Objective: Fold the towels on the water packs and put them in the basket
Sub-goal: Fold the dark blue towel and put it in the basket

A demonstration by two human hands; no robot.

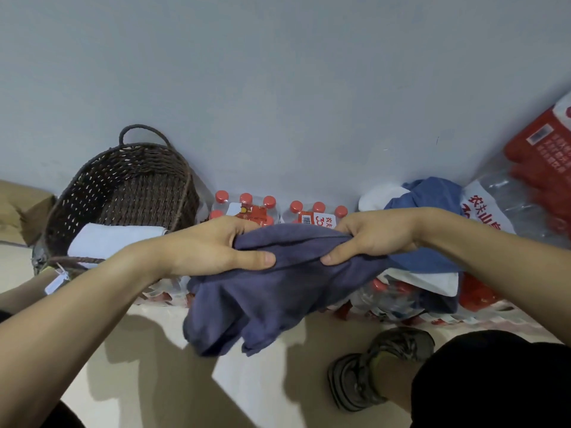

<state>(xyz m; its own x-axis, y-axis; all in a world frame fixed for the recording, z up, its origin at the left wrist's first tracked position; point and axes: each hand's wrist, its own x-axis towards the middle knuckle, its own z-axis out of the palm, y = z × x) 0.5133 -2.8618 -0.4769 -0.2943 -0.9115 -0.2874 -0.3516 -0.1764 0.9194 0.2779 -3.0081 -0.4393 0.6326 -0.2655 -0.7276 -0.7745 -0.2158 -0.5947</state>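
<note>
Behind both hands stands a plain grey wall [278, 72], and below them is a pale floor [278, 381]. Packs of water bottles [278, 211] with red caps sit along the bottom of the wall, just past the knuckles.

The left hand [213, 245] and the right hand [370, 237] are close together, side by side. Each one is closed around the top edge of a dark purple towel [262, 298]. The thumbs press on the near side and the fingers curl over the far side. The cloth is bunched up between the two hands. The rest of it hangs down under them, all floppy and crumpled, above the floor.

To the far left of the left hand is a brown woven basket [92, 193] with a loop handle. A folded white towel [114, 242] lies inside it, just past the left wrist.

Past the right hand is a heap of more towels [426, 196], blue and white, lying on the water packs. Part of the heap also shows under the right wrist. Further right is another big pack [543, 168] with red wrapping.

Below the right arm is a foot in a grey shoe [370, 369], standing on the floor.
</note>
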